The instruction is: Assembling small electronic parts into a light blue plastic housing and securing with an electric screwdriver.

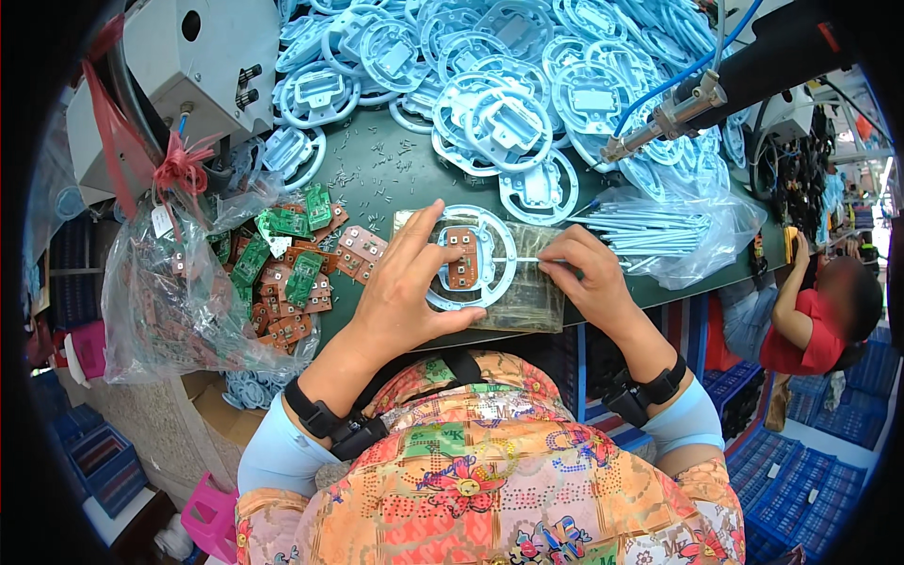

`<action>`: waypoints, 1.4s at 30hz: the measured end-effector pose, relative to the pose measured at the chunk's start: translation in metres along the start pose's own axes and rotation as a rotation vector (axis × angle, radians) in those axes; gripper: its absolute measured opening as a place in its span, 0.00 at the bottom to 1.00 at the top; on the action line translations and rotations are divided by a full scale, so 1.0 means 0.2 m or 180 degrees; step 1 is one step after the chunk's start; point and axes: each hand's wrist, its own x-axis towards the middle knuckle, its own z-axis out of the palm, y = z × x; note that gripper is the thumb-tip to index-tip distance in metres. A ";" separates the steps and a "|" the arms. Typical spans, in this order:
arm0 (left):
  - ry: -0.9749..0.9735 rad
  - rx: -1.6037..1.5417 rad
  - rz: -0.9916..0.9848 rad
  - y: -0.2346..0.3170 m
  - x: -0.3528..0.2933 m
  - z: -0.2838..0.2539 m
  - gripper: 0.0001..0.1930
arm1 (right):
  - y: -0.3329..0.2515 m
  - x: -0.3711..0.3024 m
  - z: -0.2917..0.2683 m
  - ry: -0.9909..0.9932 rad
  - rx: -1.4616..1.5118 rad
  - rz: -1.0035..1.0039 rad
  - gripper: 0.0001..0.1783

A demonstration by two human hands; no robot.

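On the table, just below the heap of pale rings, her left hand presses 1 brown board into a ring while the right hand pinches a thin pin, probably needing careful aim next.

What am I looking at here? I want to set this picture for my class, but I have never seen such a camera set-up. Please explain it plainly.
There is no machine at work, only a person with two bare hands. The one picture comes from a wide camera worn on the person's head, looking down, so straight edges bend near the rim and the forearms enter from below.

The left hand presses down a pale blue ring with a small brown board in its middle, lying on a clear pad on the green table. The right hand pinches a thin rod pointing at the ring.

Around them lie a heap of rings, a bag of boards, a bag of rods and a hanging tool. Another person sits at the right.
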 end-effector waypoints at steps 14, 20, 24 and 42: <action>-0.0058 0.0210 0.0068 0.01 0.01 -0.01 0.32 | -0.02 0.03 0.02 -0.0028 -0.0284 -0.0306 0.08; -0.0138 0.0297 0.0129 0.02 0.02 -0.02 0.33 | -0.02 0.04 0.05 0.0121 -0.0285 -0.0406 0.08; -0.0199 0.0325 0.0136 0.03 0.02 -0.04 0.33 | -0.02 0.03 0.07 0.0170 -0.0311 -0.0462 0.08; -0.0286 0.0442 0.0122 0.03 0.02 -0.05 0.32 | -0.18 0.42 -0.50 0.2485 0.1369 -0.0747 0.23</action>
